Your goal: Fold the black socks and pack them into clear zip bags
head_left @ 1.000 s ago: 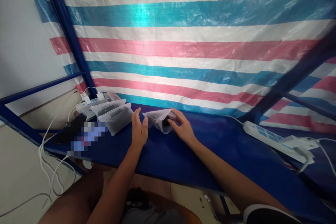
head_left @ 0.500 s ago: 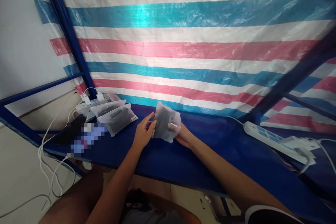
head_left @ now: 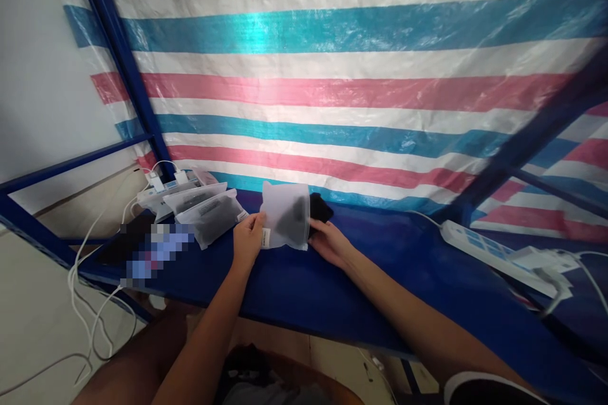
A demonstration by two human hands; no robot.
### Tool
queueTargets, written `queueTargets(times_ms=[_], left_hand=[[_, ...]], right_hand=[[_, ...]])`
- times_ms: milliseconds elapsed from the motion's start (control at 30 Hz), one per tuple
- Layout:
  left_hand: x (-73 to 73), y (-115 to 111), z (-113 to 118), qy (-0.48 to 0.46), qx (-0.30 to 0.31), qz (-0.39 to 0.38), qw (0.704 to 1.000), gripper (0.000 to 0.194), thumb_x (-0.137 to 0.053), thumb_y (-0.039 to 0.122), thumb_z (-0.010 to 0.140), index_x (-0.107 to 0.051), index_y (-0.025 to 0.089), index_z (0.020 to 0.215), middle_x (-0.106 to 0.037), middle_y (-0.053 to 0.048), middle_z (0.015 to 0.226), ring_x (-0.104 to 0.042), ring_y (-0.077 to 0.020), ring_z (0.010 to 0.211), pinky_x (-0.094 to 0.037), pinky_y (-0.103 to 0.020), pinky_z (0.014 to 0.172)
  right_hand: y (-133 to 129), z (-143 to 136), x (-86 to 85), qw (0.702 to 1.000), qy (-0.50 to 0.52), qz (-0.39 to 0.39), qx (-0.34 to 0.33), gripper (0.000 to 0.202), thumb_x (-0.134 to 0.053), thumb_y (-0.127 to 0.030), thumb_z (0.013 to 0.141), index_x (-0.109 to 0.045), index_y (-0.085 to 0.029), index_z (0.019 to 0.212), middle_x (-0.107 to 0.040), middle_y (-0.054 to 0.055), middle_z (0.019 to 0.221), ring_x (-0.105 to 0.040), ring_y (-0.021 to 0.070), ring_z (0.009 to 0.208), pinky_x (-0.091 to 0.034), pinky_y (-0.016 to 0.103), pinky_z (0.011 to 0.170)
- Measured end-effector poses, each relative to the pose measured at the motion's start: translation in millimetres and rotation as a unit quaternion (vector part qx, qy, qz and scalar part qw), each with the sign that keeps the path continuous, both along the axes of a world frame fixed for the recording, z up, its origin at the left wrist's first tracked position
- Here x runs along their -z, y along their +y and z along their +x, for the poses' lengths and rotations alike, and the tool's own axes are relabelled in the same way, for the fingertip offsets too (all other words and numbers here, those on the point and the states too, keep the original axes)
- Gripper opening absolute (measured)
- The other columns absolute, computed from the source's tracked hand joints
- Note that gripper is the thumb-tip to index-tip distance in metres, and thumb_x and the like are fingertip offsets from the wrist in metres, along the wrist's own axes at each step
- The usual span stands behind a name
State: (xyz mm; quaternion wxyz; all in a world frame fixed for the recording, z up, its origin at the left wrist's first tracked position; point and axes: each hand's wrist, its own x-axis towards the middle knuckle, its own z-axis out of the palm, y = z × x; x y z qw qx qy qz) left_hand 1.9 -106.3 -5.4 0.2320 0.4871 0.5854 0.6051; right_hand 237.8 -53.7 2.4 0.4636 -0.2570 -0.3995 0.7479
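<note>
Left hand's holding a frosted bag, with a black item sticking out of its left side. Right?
Wrong side: the head view shows the black item sticking out on the right, by the right hand. The left hand does hold the frosted bag.

Left grip (head_left: 247,239) pinching frosted pouch (head_left: 281,212), right grip (head_left: 333,245) at black item (head_left: 321,207), blue tabletop (head_left: 389,247)

Striped sheeting (head_left: 332,88) hangs behind the blue tabletop (head_left: 403,247), over seemingly tiled floor (head_left: 335,354).
</note>
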Motion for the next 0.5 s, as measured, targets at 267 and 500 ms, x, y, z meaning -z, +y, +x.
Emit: queueTargets(times_ms=[267, 500], left_hand=[[0.7, -2.4, -14.0, -0.002, -0.126, 0.025, 0.992, 0.043, -0.055, 0.056, 0.102, -0.077, 0.019, 0.102, -0.076, -0.005, 0.084, -0.068, -0.0233, 0.079, -0.048, -0.030, 0.074], [0.6, 2.6, -7.3, -0.063, 0.035, 0.033, 0.997, 0.043, -0.059, 0.059, 0.100, -0.077, 0.020, 0.102, -0.074, -0.005, 0.090, -0.067, -0.0223, 0.083, -0.052, -0.031, 0.078]], right_hand=[[17.5, 31.7, -13.2, 0.992, 0.071, -0.019, 0.101, 0.034, -0.076, -0.034, 0.090, -0.072, -0.029, 0.123, -0.081, 0.000, 0.120, -0.074, 0.0239, 0.117, -0.062, 0.038, 0.104], [4.7, 19.9, -7.8, 0.997, 0.010, -0.053, -0.063, 0.038, -0.072, -0.040, 0.092, -0.071, -0.022, 0.126, -0.081, 0.007, 0.123, -0.074, 0.0304, 0.121, -0.056, 0.049, 0.113]])
